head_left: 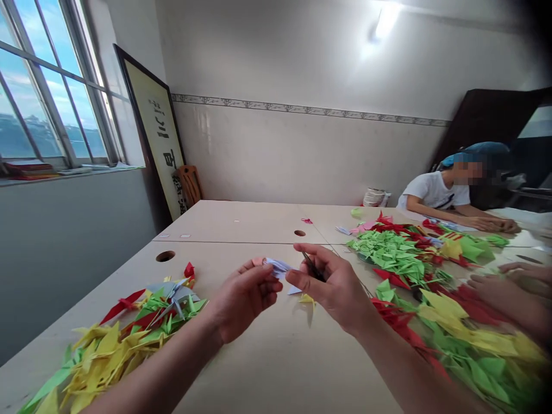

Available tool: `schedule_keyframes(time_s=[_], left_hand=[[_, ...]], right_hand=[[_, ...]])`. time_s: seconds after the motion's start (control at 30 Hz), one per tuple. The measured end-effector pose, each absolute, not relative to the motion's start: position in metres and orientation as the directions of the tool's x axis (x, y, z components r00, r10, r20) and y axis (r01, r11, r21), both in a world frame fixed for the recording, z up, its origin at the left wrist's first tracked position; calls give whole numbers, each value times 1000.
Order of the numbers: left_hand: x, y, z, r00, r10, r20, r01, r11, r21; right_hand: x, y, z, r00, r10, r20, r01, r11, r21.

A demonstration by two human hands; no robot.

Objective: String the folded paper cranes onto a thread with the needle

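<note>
Pale lilac folded paper (276, 267) pinched at the narrow fingertips of the left hand (244, 300), sitting at 3 o'clock from that palm. Right hand (332, 286) curled close around the paper's far end and a slim black tool (313, 265), perhaps tweezers, too small to tell exactly. Just below, at 6 o'clock from the paper, a small yellow paper crane (307, 299) on a pale wooden tabletop (259, 374). At 8 o'clock, a heap of yellow, green and red origami cranes (125, 328); at 3 o'clock, a larger green, red and yellow heap (435, 299). Farther out at 3 o'clock, a co-worker's bare hands (504, 287); at 2 o'clock, a seated person in a white T-shirt (435, 192), forearms on the table.
</note>
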State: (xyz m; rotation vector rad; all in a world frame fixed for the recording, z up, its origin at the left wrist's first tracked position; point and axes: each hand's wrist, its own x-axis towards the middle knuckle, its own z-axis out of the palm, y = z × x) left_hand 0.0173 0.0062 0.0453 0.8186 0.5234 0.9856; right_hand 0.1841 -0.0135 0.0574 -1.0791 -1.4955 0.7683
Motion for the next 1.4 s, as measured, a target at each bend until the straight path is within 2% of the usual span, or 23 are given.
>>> schedule_keyframes(time_s=[0.13,0.23,0.3,0.33,0.4,0.5,0.57,0.63,0.7,0.77,0.97,1.17,1.33,1.4], left_hand=[[25,2,34,489,872,1,-403,225,887],[26,5,30,472,881,20,-279,127,952],[23,9,32,441,895,62,-165,13,986],[20,11,34,427,899,98,-101,-60,993],[12,17,40,439,883,169,43,-208,977],[-7,25,50,476,859,187,356,-382,853],[-22,28,54,469,870,152,597,-439,672],[-35,30,55,472,881,24,759,-420,497],[-44,31,54,465,870,-162,840,-376,391],[-48,31,51,430,860,-275,886,-343,312],[-43,35,44,386,857,-342,922,-354,155],[-52,37,53,363,876,-318,931,-328,160],[-61,37,60,368,842,-395,930,-327,170],[-62,37,59,380,840,-386,925,-348,155]], right_hand=[[178,-8,50,-142,952,270,76,282,-956],[182,0,47,-185,944,273,93,294,-951],[196,11,44,-76,949,306,216,315,-924],[206,18,42,34,937,347,320,318,-892],[228,35,35,225,886,405,591,206,-780],[256,56,20,274,882,384,666,114,-738],[266,66,9,279,883,377,696,84,-713],[270,72,-1,276,889,365,720,61,-691],[271,74,-9,279,894,352,734,38,-678],[271,75,-12,289,893,346,743,18,-669],[270,72,-3,302,888,347,763,-7,-646],[258,60,11,227,905,360,777,55,-627],[245,48,23,132,923,363,779,130,-613],[240,44,25,79,931,356,764,173,-622]])
